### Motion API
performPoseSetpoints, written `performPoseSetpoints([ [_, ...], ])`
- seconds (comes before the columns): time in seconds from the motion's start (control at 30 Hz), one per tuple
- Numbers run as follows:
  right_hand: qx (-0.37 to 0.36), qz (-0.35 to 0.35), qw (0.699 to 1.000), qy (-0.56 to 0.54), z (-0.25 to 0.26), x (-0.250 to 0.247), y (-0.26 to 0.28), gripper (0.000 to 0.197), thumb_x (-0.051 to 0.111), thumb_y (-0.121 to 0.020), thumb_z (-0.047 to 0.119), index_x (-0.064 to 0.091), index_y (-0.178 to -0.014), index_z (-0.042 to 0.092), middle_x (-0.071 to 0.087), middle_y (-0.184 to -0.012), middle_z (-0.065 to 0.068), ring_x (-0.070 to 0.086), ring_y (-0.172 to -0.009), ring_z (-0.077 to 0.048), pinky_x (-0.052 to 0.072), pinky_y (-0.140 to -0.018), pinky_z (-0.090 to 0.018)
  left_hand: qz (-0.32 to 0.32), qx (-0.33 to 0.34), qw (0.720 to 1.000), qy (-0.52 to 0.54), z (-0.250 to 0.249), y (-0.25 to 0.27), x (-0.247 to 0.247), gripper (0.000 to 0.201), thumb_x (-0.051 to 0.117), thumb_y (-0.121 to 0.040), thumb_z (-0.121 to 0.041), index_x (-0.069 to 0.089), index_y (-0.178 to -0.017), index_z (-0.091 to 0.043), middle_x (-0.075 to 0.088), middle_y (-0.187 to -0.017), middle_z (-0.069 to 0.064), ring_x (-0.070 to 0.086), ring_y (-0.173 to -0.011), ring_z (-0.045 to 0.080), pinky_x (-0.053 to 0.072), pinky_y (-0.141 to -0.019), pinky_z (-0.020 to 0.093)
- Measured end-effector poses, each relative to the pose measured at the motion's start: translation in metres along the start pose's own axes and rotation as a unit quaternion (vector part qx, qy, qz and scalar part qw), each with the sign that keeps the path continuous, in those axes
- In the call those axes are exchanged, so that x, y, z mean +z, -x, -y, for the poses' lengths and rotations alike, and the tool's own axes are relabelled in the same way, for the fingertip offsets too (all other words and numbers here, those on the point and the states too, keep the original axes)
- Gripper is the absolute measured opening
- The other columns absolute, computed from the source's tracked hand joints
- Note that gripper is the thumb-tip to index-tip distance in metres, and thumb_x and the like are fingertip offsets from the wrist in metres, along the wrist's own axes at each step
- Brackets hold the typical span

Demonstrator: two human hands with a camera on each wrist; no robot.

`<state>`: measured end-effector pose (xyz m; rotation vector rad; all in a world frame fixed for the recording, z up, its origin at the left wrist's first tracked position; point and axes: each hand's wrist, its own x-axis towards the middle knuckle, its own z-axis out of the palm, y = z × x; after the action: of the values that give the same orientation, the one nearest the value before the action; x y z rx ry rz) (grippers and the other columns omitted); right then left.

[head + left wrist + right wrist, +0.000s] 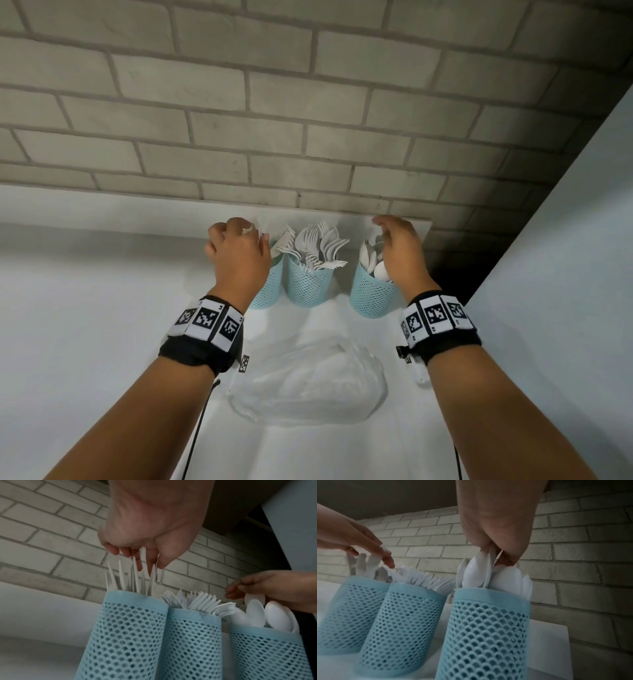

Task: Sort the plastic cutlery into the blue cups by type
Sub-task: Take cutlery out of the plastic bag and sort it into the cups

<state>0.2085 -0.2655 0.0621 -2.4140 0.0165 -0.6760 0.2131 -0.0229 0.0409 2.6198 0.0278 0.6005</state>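
Note:
Three blue mesh cups stand in a row by the brick wall. The left cup (264, 293) (126, 628) holds white knives (135, 577), the middle cup (308, 287) (188, 642) forks (318, 246) (202, 601), and the right cup (371, 298) (486, 628) spoons (479, 572). My left hand (236, 250) (145, 562) hovers over the left cup, its curled fingers pinching the tops of some knives. My right hand (399, 246) (498, 557) is above the right cup and pinches the bowls of a few spoons.
A crumpled clear plastic bag (308, 380) lies on the white counter (85, 325) in front of the cups. A white panel (565, 257) rises close on the right. The brick wall (308, 120) stands right behind the cups.

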Motion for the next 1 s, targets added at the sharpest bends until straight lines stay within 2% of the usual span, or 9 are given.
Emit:
performPoseSetpoints([
  [0.1, -0.020, 0.162, 0.969, 0.185, 0.006, -0.002, 0.004, 0.036, 0.030, -0.101, 0.015, 0.052, -0.128, 0.008, 0.047, -0.139, -0.015, 0.029, -0.139, -0.026, 0.024, -0.110, -0.039, 0.038, -0.035, 0.999, -0.018, 0.003, 0.002, 0.003, 0.034, 0.044, -0.095, -0.030, 0.060, -0.122, -0.016, 0.032, -0.147, 0.007, 0.021, -0.133, 0.032, 0.021, -0.103, 0.043],
  [0.17, -0.042, 0.230, 0.933, 0.275, 0.011, -0.006, 0.003, 0.039, 0.024, -0.102, 0.019, 0.043, -0.135, 0.010, 0.038, -0.148, -0.009, 0.017, -0.144, -0.025, 0.016, -0.113, -0.046, 0.024, -0.023, 0.999, 0.006, 0.006, 0.002, 0.005, 0.046, 0.049, -0.092, -0.032, 0.044, -0.137, -0.023, 0.023, -0.151, 0.010, 0.017, -0.136, 0.033, 0.020, -0.105, 0.046],
  [0.23, -0.016, 0.255, 0.928, 0.270, 0.014, -0.009, 0.000, 0.041, 0.023, -0.103, 0.023, 0.035, -0.141, 0.012, 0.030, -0.152, -0.005, 0.010, -0.146, -0.025, 0.012, -0.114, -0.049, 0.002, -0.009, 0.998, 0.062, 0.009, 0.003, 0.005, 0.068, 0.055, -0.087, -0.043, 0.027, -0.146, -0.023, 0.016, -0.153, 0.012, 0.014, -0.139, 0.032, 0.019, -0.108, 0.048],
  [0.33, 0.022, 0.181, 0.965, 0.187, 0.020, -0.006, -0.003, 0.045, 0.029, -0.101, 0.031, 0.029, -0.145, 0.018, 0.025, -0.155, -0.003, 0.004, -0.147, -0.023, 0.004, -0.116, -0.049, -0.022, -0.008, 0.972, 0.235, 0.018, 0.002, 0.002, 0.107, 0.058, -0.066, -0.067, 0.011, -0.150, -0.021, 0.010, -0.154, 0.011, 0.011, -0.142, 0.025, 0.017, -0.113, 0.044],
  [0.47, -0.042, 0.022, 0.997, 0.064, 0.058, 0.006, 0.015, 0.042, 0.050, -0.094, 0.021, 0.044, -0.135, 0.016, 0.039, -0.146, -0.008, 0.015, -0.145, -0.026, 0.007, -0.116, -0.046, 0.007, -0.053, 0.920, 0.387, 0.038, 0.008, 0.009, 0.134, 0.082, -0.054, -0.055, -0.005, -0.149, -0.021, -0.001, -0.156, 0.002, 0.005, -0.145, 0.016, 0.016, -0.116, 0.034],
  [0.53, -0.066, 0.019, 0.997, 0.027, 0.077, 0.019, 0.028, 0.039, 0.053, -0.091, 0.017, 0.050, -0.130, 0.016, 0.047, -0.139, -0.007, 0.031, -0.138, -0.027, 0.017, -0.112, -0.043, 0.050, -0.070, 0.900, 0.428, 0.047, 0.012, 0.021, 0.142, 0.089, -0.052, -0.040, -0.013, -0.148, -0.022, -0.001, -0.157, 0.005, 0.006, -0.145, 0.014, 0.014, -0.117, 0.032],
  [0.63, -0.097, 0.071, 0.992, -0.024, 0.095, 0.043, 0.045, 0.029, 0.053, -0.090, 0.013, 0.059, -0.119, 0.012, 0.058, -0.120, -0.007, 0.051, -0.114, -0.024, 0.039, -0.099, -0.039, 0.114, -0.052, 0.878, 0.461, 0.058, 0.013, 0.042, 0.154, 0.093, -0.044, -0.035, -0.024, -0.144, -0.023, 0.014, -0.155, 0.004, 0.020, -0.141, 0.008, 0.018, -0.117, 0.031],
  [0.83, -0.076, 0.199, 0.977, 0.013, 0.109, 0.079, 0.066, 0.030, 0.049, -0.092, 0.014, 0.059, -0.119, 0.004, 0.060, -0.117, -0.013, 0.052, -0.111, -0.026, 0.039, -0.093, -0.030, 0.099, -0.020, 0.863, 0.494, 0.059, 0.009, 0.053, 0.122, 0.088, -0.049, -0.014, 0.007, -0.141, -0.014, 0.048, -0.129, -0.006, 0.054, -0.118, 0.004, 0.043, -0.103, 0.027],
  [1.0, -0.018, 0.238, 0.971, 0.013, 0.113, 0.092, 0.072, 0.035, 0.054, -0.091, 0.026, 0.055, -0.115, 0.001, 0.060, -0.112, -0.015, 0.054, -0.108, -0.029, 0.040, -0.084, -0.027, 0.098, -0.040, 0.876, 0.471, 0.065, 0.008, 0.055, 0.110, 0.087, -0.050, -0.032, 0.027, -0.139, -0.010, 0.053, -0.125, -0.018, 0.059, -0.113, 0.011, 0.047, -0.099, 0.031],
])
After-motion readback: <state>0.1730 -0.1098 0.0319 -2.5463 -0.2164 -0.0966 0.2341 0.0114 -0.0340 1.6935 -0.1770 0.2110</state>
